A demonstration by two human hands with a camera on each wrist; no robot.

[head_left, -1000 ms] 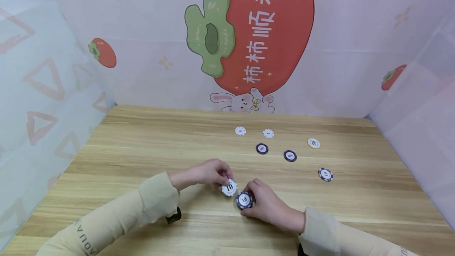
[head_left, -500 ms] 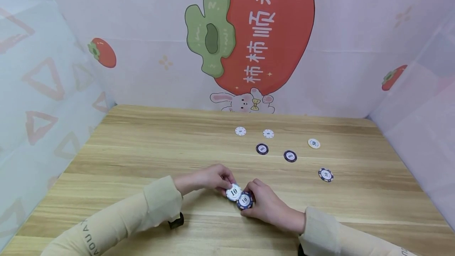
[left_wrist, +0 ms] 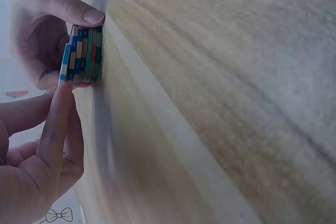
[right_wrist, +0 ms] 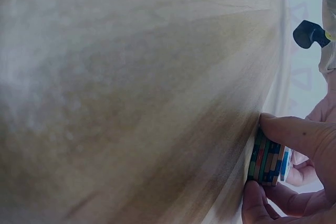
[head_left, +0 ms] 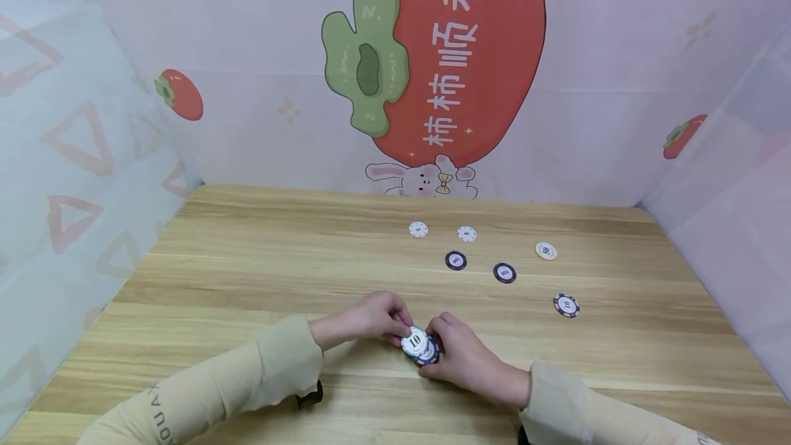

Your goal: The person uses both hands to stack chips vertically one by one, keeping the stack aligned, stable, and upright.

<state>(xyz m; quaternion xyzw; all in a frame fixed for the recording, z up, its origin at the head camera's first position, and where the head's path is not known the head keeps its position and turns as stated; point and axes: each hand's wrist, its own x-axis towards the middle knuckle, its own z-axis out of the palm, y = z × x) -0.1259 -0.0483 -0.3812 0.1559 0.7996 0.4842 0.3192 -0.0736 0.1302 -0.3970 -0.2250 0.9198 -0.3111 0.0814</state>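
My left hand [head_left: 378,316] pinches a white poker chip [head_left: 415,341] marked 10, with a light blue edge. That chip overlaps the top of a short stack of poker chips [head_left: 430,350], sitting off to its left side. The stack's uppermost chip is dark blue and white. Around the stack curl the thumb and fingers of my right hand [head_left: 467,354]. In the left wrist view, blue bands in the stack [left_wrist: 84,53] lie above green and red ones, and the pinched chip juts past them. The right wrist view has the stack [right_wrist: 266,158] between thumb and fingers, its base against the table.
Single chips lie flat farther back on the wooden table [head_left: 247,259]: two white 5 chips [head_left: 418,229], two dark 500 chips [head_left: 456,260], a pale 50 chip [head_left: 546,250] and a blue 10 chip [head_left: 566,305]. Patterned cloth walls [head_left: 259,129] stand around the table.
My left hand has moved right and slightly toward me, bringing the white 10 chip from beside the stack to partly over it. The right hand keeps its place at the stack.
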